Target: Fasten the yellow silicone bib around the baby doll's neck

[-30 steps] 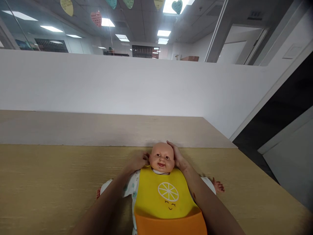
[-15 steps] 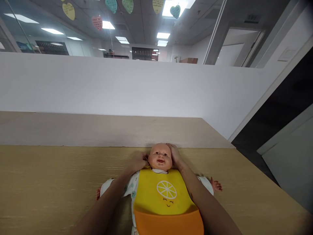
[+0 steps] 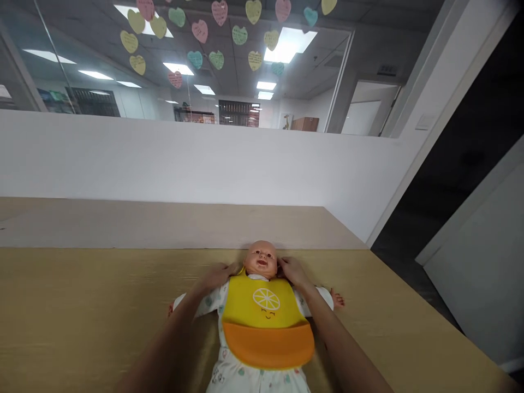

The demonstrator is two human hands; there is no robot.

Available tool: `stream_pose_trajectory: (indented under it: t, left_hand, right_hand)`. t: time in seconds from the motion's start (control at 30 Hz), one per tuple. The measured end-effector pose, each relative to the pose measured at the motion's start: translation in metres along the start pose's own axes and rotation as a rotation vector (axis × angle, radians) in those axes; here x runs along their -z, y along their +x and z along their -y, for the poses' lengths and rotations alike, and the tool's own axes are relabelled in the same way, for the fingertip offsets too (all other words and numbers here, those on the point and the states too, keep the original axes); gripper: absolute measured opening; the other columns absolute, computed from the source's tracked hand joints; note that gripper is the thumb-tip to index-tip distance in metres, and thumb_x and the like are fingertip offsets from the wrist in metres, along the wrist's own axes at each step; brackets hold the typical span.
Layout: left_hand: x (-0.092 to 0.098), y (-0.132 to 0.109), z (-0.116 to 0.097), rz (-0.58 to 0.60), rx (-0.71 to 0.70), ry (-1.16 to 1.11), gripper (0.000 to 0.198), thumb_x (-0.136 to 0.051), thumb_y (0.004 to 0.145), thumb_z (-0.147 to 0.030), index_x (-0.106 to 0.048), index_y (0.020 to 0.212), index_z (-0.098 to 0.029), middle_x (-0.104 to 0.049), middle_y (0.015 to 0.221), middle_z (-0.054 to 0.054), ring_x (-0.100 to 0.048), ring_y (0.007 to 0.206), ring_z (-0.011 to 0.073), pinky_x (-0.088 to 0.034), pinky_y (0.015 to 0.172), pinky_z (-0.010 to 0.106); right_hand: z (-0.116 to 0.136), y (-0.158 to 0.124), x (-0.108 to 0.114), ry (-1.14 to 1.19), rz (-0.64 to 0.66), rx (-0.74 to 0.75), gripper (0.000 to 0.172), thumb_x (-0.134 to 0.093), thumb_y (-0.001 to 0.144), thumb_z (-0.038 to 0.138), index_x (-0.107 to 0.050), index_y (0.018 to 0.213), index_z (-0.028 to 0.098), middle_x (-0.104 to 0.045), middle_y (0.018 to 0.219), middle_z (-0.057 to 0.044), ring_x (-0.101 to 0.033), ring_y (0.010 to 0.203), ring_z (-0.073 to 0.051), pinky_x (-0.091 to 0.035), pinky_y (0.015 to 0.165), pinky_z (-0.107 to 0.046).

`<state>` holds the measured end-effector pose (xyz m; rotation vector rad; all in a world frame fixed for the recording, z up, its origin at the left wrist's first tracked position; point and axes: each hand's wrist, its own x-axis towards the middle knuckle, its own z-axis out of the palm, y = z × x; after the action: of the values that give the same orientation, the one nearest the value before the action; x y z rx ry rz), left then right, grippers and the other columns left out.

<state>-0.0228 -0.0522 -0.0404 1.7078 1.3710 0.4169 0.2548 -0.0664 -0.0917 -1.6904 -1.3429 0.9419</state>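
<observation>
A baby doll (image 3: 261, 259) lies on its back on the wooden table, arms spread to both sides, in a white printed outfit. Over its chest lies a yellow bib (image 3: 266, 300) with a white citrus slice, a smiling face and an orange catch pocket. My left hand (image 3: 223, 274) is at the left of the doll's neck, fingers closed by the bib's yellow neck strap. At the right of the neck, my right hand (image 3: 292, 271) has its fingers bent together at the bib's upper edge. Its fingertips are partly hidden beside the doll's head.
The wooden table (image 3: 82, 316) meets a paler raised board (image 3: 184, 224) behind the doll's head. Beyond stands a white wall (image 3: 184, 164) with a window above, dotted with heart-shaped notes (image 3: 220, 12). A dark doorway and a pale door panel (image 3: 483, 262) are at the right.
My right hand has come down from the side of the doll's head to its neck. My left hand has stayed near the neck. The view has shifted, and more of the bib and outfit shows.
</observation>
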Motion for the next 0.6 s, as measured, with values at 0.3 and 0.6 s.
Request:
stream_pose_trajectory:
  t: [0.3,0.6]
  left_hand:
    - [-0.006,-0.058,-0.04,-0.206,-0.025,0.011,0.038,-0.051,0.083,-0.045,-0.067,0.068,-0.014,-0.071,0.081,0.013,-0.063,0.081,0.0278,-0.035,0.064,0.03]
    - [-0.004,-0.148,-0.05,-0.352,-0.243,-0.226,0.028,-0.048,0.085,-0.037,-0.056,0.068,-0.017,-0.059,0.067,0.0,-0.053,0.067,0.0157,-0.035,0.059,0.023]
  right_hand:
    - [0.02,-0.041,-0.004,-0.299,-0.124,0.053,0.019,-0.053,0.077,0.021,-0.069,0.084,0.013,-0.07,0.084,-0.011,-0.06,0.076,-0.021,-0.034,0.064,-0.027]
    - [0.075,-0.135,0.01,0.03,-0.166,0.159,0.036,-0.047,0.08,0.032,-0.066,0.103,0.011,-0.068,0.092,-0.008,-0.06,0.076,-0.018,-0.04,0.06,-0.024]
